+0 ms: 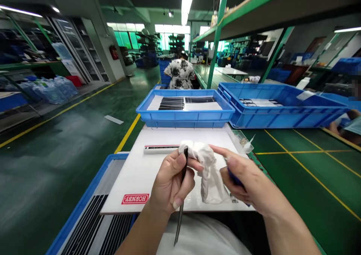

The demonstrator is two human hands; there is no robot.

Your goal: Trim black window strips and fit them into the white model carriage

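My left hand [172, 180] is closed on a thin black strip [179, 219], which stands nearly upright with its lower end below the board's edge. A crumpled white cloth [208, 165] is bunched around the upper end of the strip and hangs down to the right. My right hand [245, 176] has its index finger stretched out to the cloth. Its other fingers wrap round a dark blue thing [234, 177], mostly hidden, whose kind I cannot make out. Behind my left hand, a white slotted bar [160, 150] lies on the white board [129, 168].
A blue tray [186, 116] with black strips stands behind the board, a larger blue crate [287, 112] to its right. Another blue tray [76, 195] of black strips is at lower left. A small clear box [241, 140] sits by the board. A person [180, 73] sits ahead.
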